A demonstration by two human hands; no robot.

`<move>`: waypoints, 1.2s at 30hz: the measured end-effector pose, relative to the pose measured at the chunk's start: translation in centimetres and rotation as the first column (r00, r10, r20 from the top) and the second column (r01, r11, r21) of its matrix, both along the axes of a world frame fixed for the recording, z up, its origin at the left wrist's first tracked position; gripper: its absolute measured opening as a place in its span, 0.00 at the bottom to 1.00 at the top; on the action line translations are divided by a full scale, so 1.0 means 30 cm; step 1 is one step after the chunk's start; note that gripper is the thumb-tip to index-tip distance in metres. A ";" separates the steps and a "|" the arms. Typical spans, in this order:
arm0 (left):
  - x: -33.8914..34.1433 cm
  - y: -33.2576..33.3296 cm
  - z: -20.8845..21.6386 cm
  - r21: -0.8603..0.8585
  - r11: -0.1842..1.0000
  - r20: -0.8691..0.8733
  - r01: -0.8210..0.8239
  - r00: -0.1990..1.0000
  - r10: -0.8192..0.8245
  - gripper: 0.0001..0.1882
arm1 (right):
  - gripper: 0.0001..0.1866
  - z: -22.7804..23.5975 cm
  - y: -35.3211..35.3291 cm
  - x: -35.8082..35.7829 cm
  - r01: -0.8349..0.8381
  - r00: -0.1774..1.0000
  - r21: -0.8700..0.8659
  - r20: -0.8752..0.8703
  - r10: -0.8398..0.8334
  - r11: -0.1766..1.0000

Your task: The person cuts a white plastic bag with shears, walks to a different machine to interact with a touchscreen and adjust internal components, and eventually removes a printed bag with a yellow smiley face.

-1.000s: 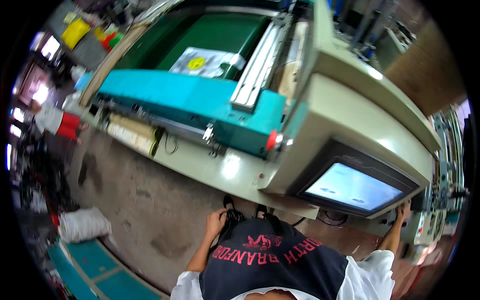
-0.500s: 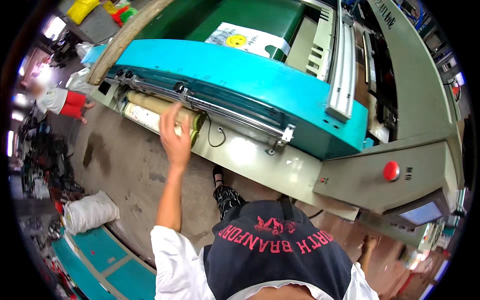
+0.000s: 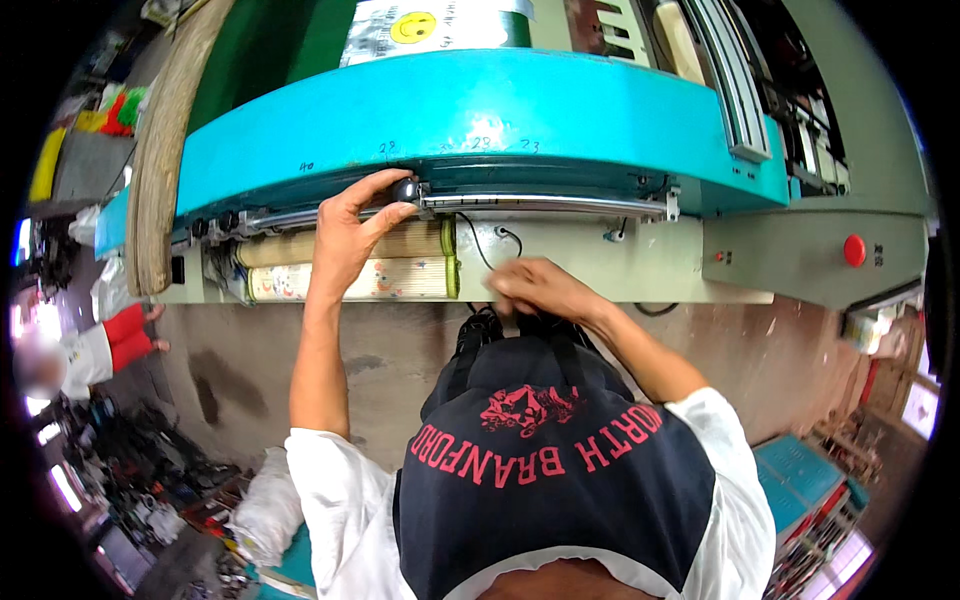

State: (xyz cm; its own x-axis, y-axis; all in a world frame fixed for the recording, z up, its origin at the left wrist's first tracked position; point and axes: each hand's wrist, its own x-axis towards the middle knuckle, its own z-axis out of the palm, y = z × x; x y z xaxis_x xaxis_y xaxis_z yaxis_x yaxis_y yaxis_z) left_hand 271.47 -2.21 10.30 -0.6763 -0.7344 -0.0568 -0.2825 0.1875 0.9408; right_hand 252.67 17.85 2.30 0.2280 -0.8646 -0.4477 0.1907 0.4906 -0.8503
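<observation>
My left hand reaches up to the machine's front, with thumb and fingers closed round a round black knob. That knob sits on a clamp block on the shiny metal rail below the turquoise machine edge. My right hand hangs lower and to the right, in front of the pale machine base. Its fingers are curled inward and their tips are blurred by motion, so I cannot make out whether anything is in them. A black cable hangs between the two hands.
Two rolled mats lie under the rail. On the green belt lies a printed sheet with a yellow smiley. A wooden pole stands at left. A red button is at right. A person is far left.
My left hand has moved up onto the knob and closed on it. My right hand has come up from the lower right to the machine's front. My view has turned and shifted.
</observation>
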 end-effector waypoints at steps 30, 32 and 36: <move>-0.002 -0.096 -0.153 -0.543 0.806 0.156 0.238 0.971 -0.181 0.22 | 0.12 -0.133 -0.378 0.243 0.664 0.418 0.357 0.550 -0.723 0.657; -0.006 -0.107 -0.161 -0.516 0.816 0.152 0.261 0.965 -0.212 0.21 | 0.12 -0.138 -0.371 0.258 0.706 0.384 0.344 0.548 -0.743 0.619; -0.009 -0.121 -0.155 -0.503 0.810 0.128 0.302 0.953 -0.276 0.20 | 0.13 -0.141 -0.371 0.284 0.732 0.338 0.321 0.595 -0.729 0.601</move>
